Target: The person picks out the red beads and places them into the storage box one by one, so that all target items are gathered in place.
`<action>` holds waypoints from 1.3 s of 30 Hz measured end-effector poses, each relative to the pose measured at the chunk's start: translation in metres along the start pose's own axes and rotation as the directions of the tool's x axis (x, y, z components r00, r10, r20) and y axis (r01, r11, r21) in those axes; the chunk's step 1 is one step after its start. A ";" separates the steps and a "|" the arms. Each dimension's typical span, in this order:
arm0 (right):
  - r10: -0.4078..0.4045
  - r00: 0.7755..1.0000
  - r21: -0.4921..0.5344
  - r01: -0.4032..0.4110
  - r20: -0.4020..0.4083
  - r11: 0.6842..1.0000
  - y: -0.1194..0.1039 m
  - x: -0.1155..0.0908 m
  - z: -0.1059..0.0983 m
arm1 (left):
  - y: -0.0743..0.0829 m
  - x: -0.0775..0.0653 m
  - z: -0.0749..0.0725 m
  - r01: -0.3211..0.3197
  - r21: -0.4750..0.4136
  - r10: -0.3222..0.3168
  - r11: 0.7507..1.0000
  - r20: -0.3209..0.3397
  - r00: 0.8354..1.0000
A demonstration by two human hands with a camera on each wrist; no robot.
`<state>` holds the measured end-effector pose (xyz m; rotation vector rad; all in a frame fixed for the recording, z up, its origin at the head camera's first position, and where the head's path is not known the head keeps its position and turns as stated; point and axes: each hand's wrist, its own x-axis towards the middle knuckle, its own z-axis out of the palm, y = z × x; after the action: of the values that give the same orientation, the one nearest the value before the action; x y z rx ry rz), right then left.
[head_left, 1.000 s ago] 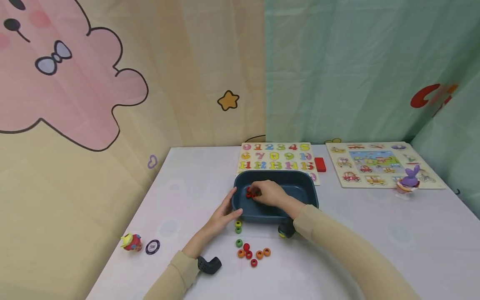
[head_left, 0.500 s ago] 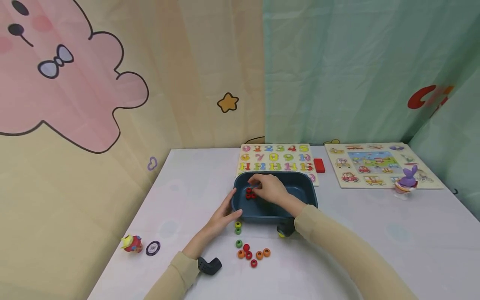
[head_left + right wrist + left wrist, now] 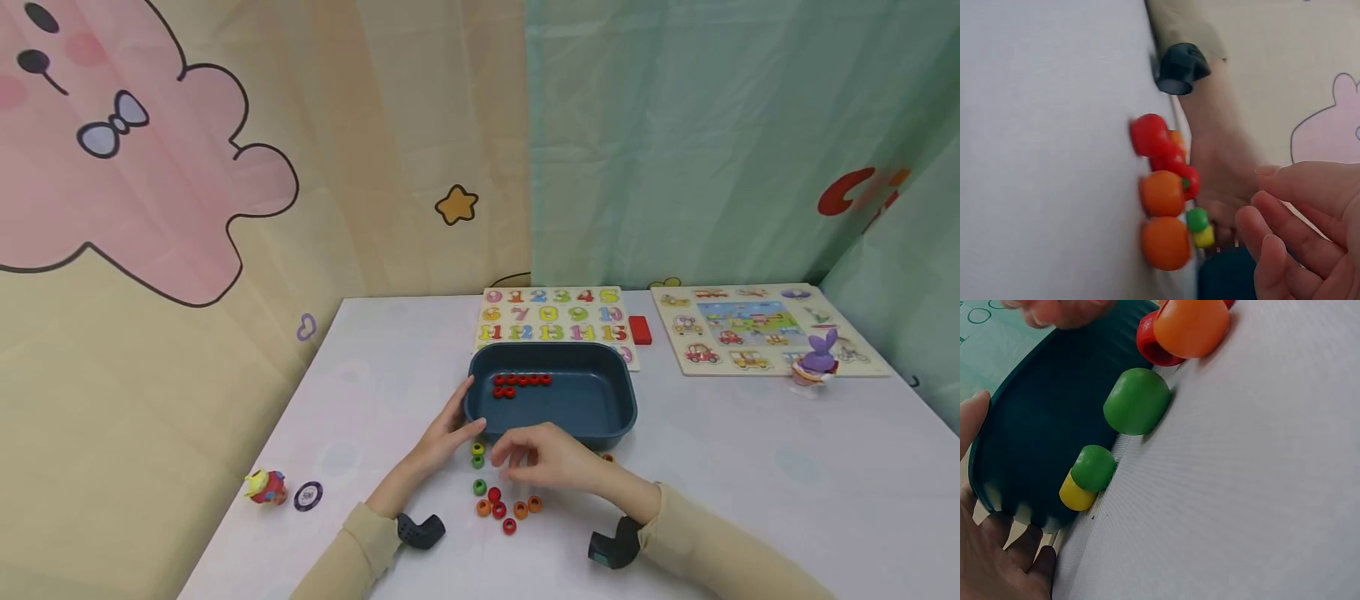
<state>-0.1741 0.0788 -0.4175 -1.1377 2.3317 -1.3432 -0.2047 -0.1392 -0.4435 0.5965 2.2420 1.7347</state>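
Observation:
My left hand [image 3: 438, 433] grips the left end of a dark blue tray [image 3: 592, 408], thumb at the near side and fingers around the end. Inside, red beads [image 3: 522, 381] form a row of several with two more below it. My right hand [image 3: 551, 457] hovers in front of the tray, fingers loosely bent and holding nothing. Loose beads lie on the table beneath and left of it: a yellow bead [image 3: 477, 448], green beads [image 3: 1137, 401], orange beads [image 3: 1165, 244] and red beads [image 3: 509, 526]. One more orange bead [image 3: 608, 457] shows behind the right wrist.
Behind the tray lie a number puzzle board [image 3: 551, 315], a red block [image 3: 640, 329] and a vehicle puzzle board [image 3: 750, 360]. A purple rabbit-eared toy [image 3: 817, 357] stands at right. A small red-and-yellow toy [image 3: 266, 487] and round chip [image 3: 308, 496] sit at left.
My right hand has come out of the tray toward me, leaving the red beads in view. The left hand stays on the tray.

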 end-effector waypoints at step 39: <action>0.004 0.978 -0.068 -0.018 -0.210 0.998 -0.018 0.016 -0.050 | 0.001 0.001 0.000 0.024 -0.020 -0.024 0.999 0.021 0.999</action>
<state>-0.2022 0.0949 -0.3724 -1.0457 2.5461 -1.4532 -0.2051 -0.1389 -0.4423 0.5777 2.2055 1.7303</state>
